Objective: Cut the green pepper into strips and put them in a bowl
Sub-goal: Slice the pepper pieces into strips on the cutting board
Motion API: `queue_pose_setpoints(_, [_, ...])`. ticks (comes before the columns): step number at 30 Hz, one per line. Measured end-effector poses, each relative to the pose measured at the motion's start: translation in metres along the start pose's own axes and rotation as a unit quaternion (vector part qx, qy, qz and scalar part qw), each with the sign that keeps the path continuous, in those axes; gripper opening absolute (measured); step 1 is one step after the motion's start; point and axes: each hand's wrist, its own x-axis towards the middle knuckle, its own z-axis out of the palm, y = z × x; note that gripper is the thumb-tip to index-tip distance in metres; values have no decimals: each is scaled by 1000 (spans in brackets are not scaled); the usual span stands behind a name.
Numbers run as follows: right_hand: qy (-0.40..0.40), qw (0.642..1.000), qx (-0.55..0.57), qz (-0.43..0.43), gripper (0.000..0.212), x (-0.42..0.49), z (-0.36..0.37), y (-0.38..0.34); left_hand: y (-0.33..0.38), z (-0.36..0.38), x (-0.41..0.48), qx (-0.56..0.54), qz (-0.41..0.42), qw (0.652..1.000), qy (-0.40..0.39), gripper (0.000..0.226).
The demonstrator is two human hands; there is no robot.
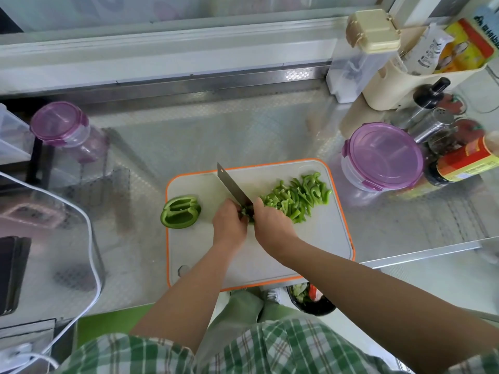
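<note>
Right hand (272, 225) wraps cleaver (232, 184) handle, blade running toward 11 o'clock; left hand (229, 225) curled, probably pinning pepper piece (247, 215) at its 3 o'clock.

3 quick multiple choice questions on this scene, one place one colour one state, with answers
1. Where is the uncut pepper half?
A. cutting board's left edge
B. in the sink
C. in a container
2. Board rim colour?
A. blue
B. orange
C. black
3. The right hand is:
A. resting open
B. lifting a bottle
C. gripping the cleaver

Answers: 1 A, it straddles the left rim. 2 B, an orange band edges the white board. 3 C, it is closed round the cleaver's handle while the left hand holds the pepper piece.
</note>
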Motion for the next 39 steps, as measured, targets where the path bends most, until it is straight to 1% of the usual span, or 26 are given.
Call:
queue_pose_setpoints(4, [11,1000,9,2,21,4,3,-1,0,-2,-2,-5,0,1000,0,15])
queue_pose_setpoints(7, [34,998,40,30,18,5,9,5,-2,-1,-2,-15,-3,1000,-6,12])
queue_pose_setpoints(10, [40,996,55,49,19,7,11,6,-2,-2,-2,-20,-5,1000,-12,10])
queue_pose_setpoints(14, [20,999,30,20,18,8,5,6,1,-2,-2,-2,-2,1000,-8,12])
queue_pose_setpoints(18, [7,1000,12,-5,15,-1,2,14,4,2,-4,-13,-13,1000,2,13])
queue_pose_setpoints(22, [8,1000,7,-5,15,-6,3,21,4,3,-1,-15,-28,999,-3,15])
queue_pose_setpoints(27, [16,1000,4,-1,16,-2,7,15,2,3,-5,-34,-32,999,-8,10])
queue_pose_setpoints(30, [16,999,38,7,6,2,3,15,-1,2,-6,-42,-33,999,-6,10])
queue_pose_setpoints(34, [28,995,93,9,11,-1,-4,18,-4,4,-6,-56,-26,998,3,14])
queue_pose_setpoints(36, [22,996,86,0,13,-3,-9,18,-4,5,-6,-55,-23,998,11,12])
queue_pose_setpoints(39, [6,998,53,-13,9,-6,-13,17,-2,4,-5,-46,-18,999,13,12])
